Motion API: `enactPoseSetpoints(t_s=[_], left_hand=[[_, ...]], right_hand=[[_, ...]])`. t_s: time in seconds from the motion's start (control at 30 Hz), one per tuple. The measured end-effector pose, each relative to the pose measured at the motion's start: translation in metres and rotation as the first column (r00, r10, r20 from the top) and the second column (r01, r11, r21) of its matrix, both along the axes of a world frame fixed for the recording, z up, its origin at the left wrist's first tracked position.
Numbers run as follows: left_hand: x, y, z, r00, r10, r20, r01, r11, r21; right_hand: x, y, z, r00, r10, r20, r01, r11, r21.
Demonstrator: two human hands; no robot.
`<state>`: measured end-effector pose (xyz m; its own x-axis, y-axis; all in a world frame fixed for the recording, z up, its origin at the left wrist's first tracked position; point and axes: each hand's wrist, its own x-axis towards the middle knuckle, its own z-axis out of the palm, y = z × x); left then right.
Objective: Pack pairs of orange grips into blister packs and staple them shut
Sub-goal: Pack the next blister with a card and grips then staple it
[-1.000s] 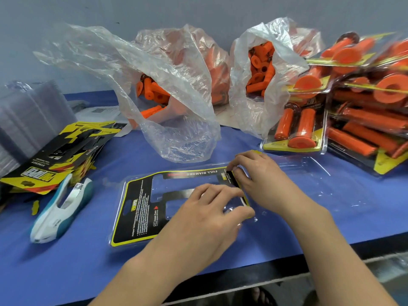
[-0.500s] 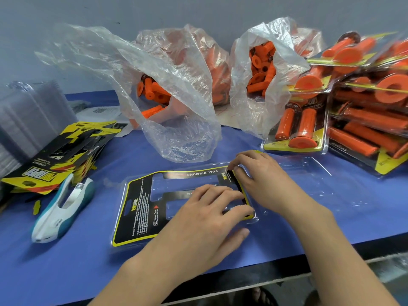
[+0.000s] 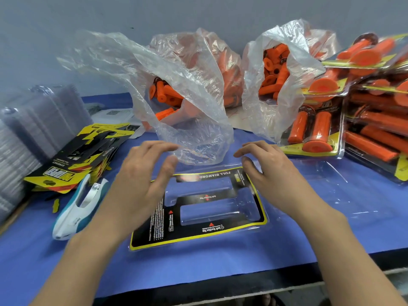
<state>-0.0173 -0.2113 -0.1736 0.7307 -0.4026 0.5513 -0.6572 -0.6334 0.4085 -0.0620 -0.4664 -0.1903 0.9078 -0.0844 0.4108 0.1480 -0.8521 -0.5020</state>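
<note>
An open clear blister pack lies flat on the blue table with a black and yellow card insert in its left half; both grip cavities are empty. My left hand hovers over the pack's left side, fingers spread and relaxed, holding nothing. My right hand hovers over the far right corner of the insert, fingers loosely bent, also holding nothing. Loose orange grips fill a clear plastic bag just beyond my hands; a second bag of grips stands to its right.
A white and teal stapler lies left of the pack. Spare card inserts and a stack of empty blisters sit at the far left. Finished packs pile up at the right. The table's front edge is close.
Both hands have lifted off the insert and moved apart toward the bags, left hand to the left, right hand to the right. The insert now lies seated in the blister.
</note>
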Motion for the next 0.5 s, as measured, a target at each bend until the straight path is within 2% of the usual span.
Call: enactPoseSetpoints(t_s=[0.3,0.5], left_hand=[[0.028,0.025,-0.006,0.976,0.189,-0.111,-0.209,0.956,-0.204],[0.038,0.015,-0.006,0.97,0.216,-0.108,-0.237,0.94,-0.244]], right_hand=[[0.023,0.016,0.015,1.0,0.021,0.018,-0.022,0.999,0.024],[0.041,0.025,0.026,0.998,0.044,0.053,-0.046,0.998,0.04]])
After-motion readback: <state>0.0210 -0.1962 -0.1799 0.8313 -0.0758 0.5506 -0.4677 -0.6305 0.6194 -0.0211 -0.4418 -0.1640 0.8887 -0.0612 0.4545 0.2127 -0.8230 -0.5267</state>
